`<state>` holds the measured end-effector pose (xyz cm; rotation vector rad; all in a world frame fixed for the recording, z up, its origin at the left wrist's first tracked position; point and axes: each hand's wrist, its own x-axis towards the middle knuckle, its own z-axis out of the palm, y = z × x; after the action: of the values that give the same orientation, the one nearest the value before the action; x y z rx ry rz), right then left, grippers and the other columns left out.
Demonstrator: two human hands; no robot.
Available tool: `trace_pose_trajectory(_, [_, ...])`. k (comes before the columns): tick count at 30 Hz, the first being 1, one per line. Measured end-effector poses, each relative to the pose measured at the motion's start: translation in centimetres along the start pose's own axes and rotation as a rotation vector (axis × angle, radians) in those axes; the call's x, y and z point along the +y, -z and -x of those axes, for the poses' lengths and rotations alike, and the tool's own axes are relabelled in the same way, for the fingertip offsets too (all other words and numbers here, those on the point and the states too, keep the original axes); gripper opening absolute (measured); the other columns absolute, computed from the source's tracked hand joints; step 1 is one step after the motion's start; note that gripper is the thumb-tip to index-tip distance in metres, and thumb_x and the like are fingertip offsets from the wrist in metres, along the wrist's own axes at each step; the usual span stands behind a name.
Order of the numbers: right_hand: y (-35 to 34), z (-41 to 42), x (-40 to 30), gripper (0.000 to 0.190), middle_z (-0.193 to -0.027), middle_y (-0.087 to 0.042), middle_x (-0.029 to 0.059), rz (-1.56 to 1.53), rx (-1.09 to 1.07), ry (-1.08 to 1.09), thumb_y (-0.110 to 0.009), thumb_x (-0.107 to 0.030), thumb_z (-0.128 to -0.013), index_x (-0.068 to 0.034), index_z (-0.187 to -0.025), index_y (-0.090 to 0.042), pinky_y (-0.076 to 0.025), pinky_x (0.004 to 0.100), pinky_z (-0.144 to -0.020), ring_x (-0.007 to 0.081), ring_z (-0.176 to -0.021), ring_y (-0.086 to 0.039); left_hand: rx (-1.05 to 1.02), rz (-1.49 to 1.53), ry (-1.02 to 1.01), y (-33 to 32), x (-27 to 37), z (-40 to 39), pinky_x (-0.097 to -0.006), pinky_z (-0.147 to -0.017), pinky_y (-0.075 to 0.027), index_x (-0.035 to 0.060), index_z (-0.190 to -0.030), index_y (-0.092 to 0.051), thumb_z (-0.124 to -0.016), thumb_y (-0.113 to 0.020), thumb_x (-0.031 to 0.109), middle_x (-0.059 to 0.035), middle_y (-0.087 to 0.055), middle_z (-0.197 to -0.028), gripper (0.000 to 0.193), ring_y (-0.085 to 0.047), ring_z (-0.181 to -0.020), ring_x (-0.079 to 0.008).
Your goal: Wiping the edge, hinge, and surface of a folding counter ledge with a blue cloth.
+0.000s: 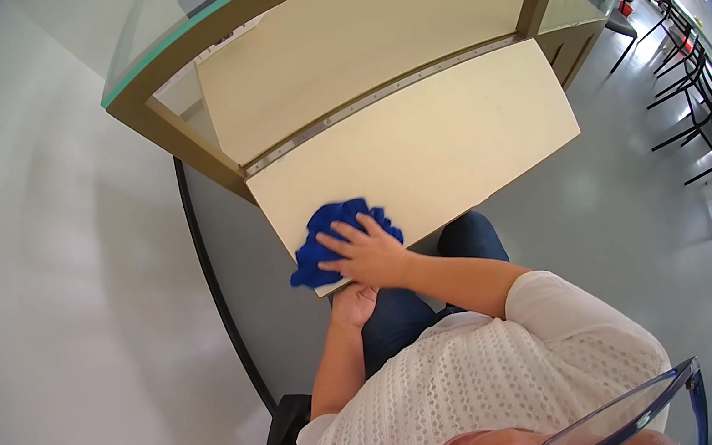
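Note:
A blue cloth (329, 226) lies crumpled on the near left corner of a cream-coloured fold-down panel (426, 136). My right hand (363, 249) rests on the cloth with its fingers spread, pressing it against the panel. Below that corner is my left hand (356, 304), at the panel's near edge; its fingers are partly hidden under the edge and behind my right hand, so what it touches cannot be told. A metal piano hinge (391, 86) joins the panel to the cabinet.
The wooden cabinet frame (178, 138) with a glass top stands beyond the panel. A white wall (45, 269) is close on the left. Black chairs (686, 76) line the right side. My knee (471, 238) is just under the panel's near edge.

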<state>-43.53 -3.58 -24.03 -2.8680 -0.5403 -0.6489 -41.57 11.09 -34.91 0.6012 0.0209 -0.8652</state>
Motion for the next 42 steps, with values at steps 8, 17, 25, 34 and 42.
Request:
trace_pose_trajectory(8, [4.1,2.3,10.2,0.042,-0.14,-0.041,0.0066,0.142,0.101,-0.53,-0.062,-0.024,-0.079,-0.028,-0.121,-0.059,-0.027,0.0562,-0.101,0.0287,-0.128,-0.036,-0.076,0.103,0.051,-1.5,0.8,0.0,-0.0471,-0.103,-0.039,0.0075,-0.119,-0.056,-0.075,-0.051,-0.009,-0.0089,-0.059,-0.121,0.047,-0.053,-0.117,-0.0264])
trace_pose_trajectory(17, [6.1,9.7,20.1,0.042,-0.145,-0.035,0.0079,0.323,0.222,-1.02,-0.049,-0.03,-0.088,-0.029,-0.131,-0.049,-0.025,0.0579,-0.102,0.0329,-0.131,-0.032,-0.108,0.148,0.049,-1.8,0.7,-0.1,-0.0484,-0.104,-0.038,0.0057,-0.12,-0.055,-0.076,-0.049,-0.011,-0.0101,-0.057,-0.123,0.047,-0.052,-0.118,-0.0277])
trace_pose_trajectory(25, [5.7,8.4,20.2,0.047,-0.149,-0.026,0.011,0.305,0.14,-1.299,-0.042,-0.038,-0.092,-0.034,-0.139,-0.036,-0.022,0.0608,-0.103,0.0361,-0.135,-0.024,-0.117,0.181,0.077,-1.3,0.7,-0.4,-0.0493,-0.103,-0.038,0.0041,-0.123,-0.052,-0.078,-0.048,-0.009,-0.0113,-0.056,-0.125,0.047,-0.049,-0.121,-0.029])
trace_pose_trajectory(34, [3.2,2.6,13.7,0.048,-0.148,-0.026,0.0163,0.253,0.135,-1.013,-0.049,-0.036,-0.088,-0.035,-0.135,-0.042,-0.019,0.0613,-0.102,0.0397,-0.134,-0.023,-0.126,0.166,0.093,-1.3,0.7,-0.4,-0.0477,-0.103,-0.038,0.0043,-0.124,-0.051,-0.079,-0.048,-0.008,-0.0107,-0.055,-0.127,0.047,-0.047,-0.123,-0.0269])
trace_pose_trajectory(42, [1.5,-3.4,6.1,0.049,-0.145,-0.031,0.0169,0.148,0.07,-0.547,-0.058,-0.033,-0.082,-0.033,-0.13,-0.05,-0.021,0.0623,-0.099,0.0389,-0.132,-0.025,-0.129,0.176,0.1,-0.9,0.4,-0.4,-0.0473,-0.104,-0.037,0.0042,-0.125,-0.05,-0.079,-0.047,-0.007,-0.0106,-0.054,-0.127,0.047,-0.046,-0.124,-0.0266])
